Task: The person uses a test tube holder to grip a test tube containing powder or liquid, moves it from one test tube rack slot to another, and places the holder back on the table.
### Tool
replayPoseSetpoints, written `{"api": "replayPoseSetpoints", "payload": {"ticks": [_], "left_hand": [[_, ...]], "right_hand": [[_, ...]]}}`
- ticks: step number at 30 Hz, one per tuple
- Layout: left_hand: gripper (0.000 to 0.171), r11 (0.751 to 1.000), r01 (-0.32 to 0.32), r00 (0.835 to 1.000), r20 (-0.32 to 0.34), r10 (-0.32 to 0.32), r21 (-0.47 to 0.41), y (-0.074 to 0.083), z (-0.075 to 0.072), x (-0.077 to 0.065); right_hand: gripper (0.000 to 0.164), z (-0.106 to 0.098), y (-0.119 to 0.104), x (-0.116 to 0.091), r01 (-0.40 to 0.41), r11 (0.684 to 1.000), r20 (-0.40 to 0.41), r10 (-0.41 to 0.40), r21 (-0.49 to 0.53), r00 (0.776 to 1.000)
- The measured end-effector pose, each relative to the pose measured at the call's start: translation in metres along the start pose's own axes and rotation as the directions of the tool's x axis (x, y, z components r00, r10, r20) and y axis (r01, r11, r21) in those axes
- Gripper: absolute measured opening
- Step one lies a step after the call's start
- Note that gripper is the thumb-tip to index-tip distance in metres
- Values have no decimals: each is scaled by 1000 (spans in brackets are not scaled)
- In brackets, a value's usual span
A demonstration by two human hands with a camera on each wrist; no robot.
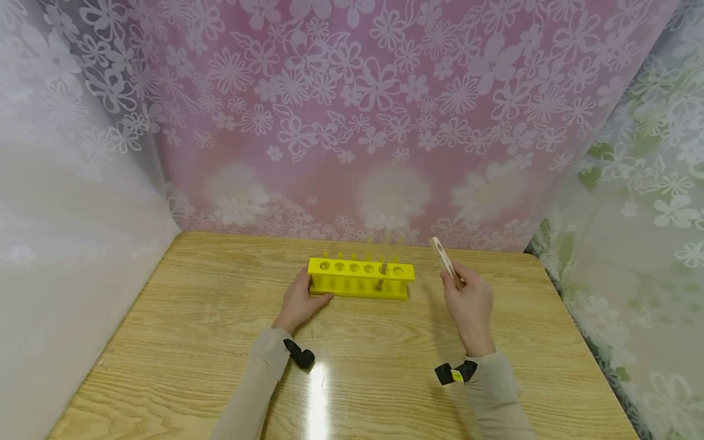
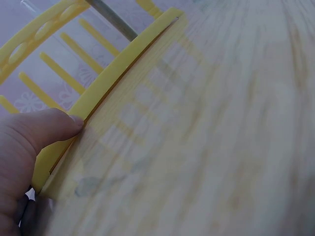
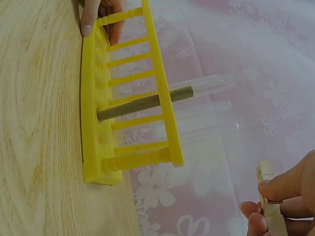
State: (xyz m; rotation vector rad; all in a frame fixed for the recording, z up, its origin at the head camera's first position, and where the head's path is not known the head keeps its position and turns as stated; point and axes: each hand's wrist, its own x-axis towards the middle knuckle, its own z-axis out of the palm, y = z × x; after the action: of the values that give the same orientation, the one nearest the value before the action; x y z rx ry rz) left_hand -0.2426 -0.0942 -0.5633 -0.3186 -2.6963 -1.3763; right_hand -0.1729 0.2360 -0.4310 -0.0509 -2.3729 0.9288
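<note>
A yellow test tube rack [image 1: 343, 278] stands upright on the table. My left hand [image 1: 297, 300] grips its left end, the thumb along the front base and the fingers behind. In one hole, right of the middle, stands a test tube with grey-brown contents [image 3: 142, 104]. Several clear, empty-looking test tubes [image 3: 209, 132] sit on pegs at the back of the rack. Off to the right, my right hand [image 1: 472, 302] holds a wooden test tube holder [image 1: 443, 255] above the table, apart from the rack. The thumb presses on its side in the right wrist view.
The wood-grain table [image 1: 220, 342] reaches back to a pink floral curtain [image 1: 330, 122]. Pale curtains hang at the left and right sides. A black wrist camera [image 1: 299, 354] sits on the left cuff, and another [image 1: 455, 373] on the right.
</note>
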Motion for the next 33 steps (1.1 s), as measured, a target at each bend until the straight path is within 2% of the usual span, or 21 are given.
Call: {"api": "replayPoseSetpoints", "payload": {"ticks": [8, 15, 24, 33], "left_hand": [[81, 1000, 2, 1000, -6, -2, 3, -1, 1, 1], [80, 1000, 1, 1000, -9, -1, 6, -1, 1, 1], [80, 1000, 0, 1000, -14, 0, 5, -2, 2, 0], [79, 1000, -13, 1000, -18, 13, -2, -3, 3, 1]], "right_hand": [[27, 1, 8, -3, 4, 999, -5, -4, -33, 1000], [28, 2, 17, -4, -43, 999, -14, 43, -32, 999], [26, 3, 28, -7, -44, 998, -26, 43, -51, 999], [28, 6, 41, -9, -78, 995, -24, 77, -58, 997]]}}
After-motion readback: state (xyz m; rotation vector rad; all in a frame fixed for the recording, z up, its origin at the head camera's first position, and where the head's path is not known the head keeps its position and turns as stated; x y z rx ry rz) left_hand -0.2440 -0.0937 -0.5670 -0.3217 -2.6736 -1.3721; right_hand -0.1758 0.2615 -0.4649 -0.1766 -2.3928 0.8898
